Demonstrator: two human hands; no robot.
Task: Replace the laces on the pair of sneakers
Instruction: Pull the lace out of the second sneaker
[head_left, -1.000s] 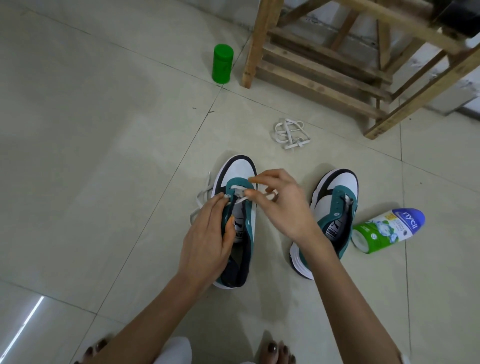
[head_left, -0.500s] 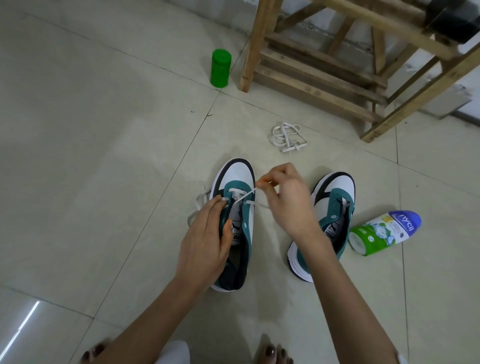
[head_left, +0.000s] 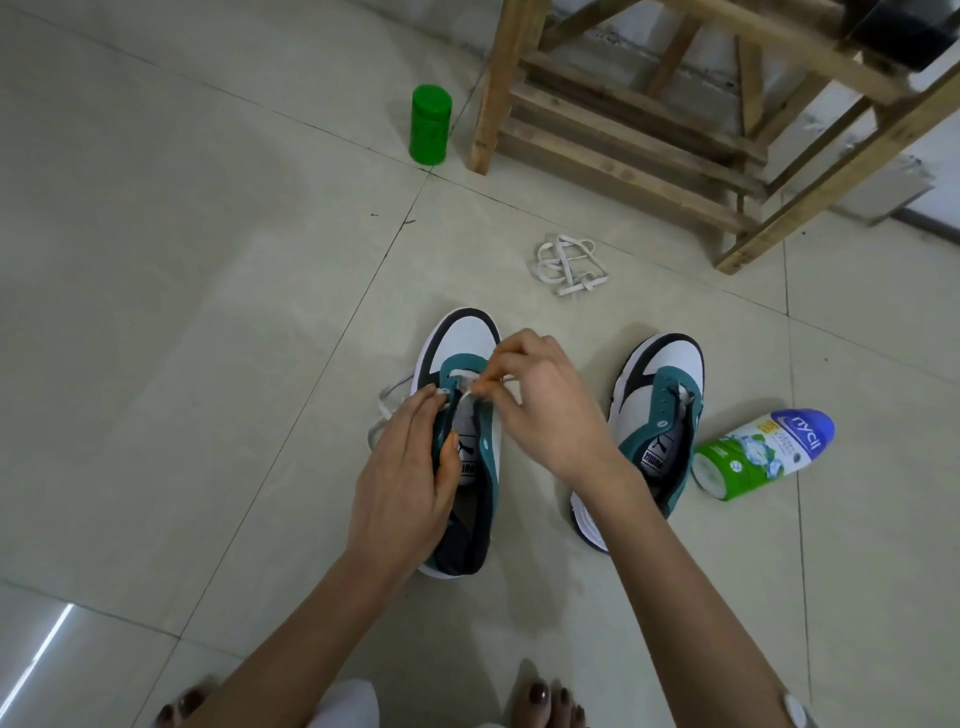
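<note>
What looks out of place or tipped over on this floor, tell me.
The blue-capped bottle lies on its side on the tiles beside the unlaced sneaker, not standing like the green jar. A tangled white lace lies loose farther out. Nothing looks spilled or damaged.

teal-white sneakers upright, apart; loose lace coiled beyond

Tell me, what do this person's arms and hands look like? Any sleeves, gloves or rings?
Both forearms are bare, no sleeves in view. The left hand and right hand wear no gloves, and no rings show. A small white rounded object sits by the right arm at the bottom edge; I cannot tell what it is.
</note>
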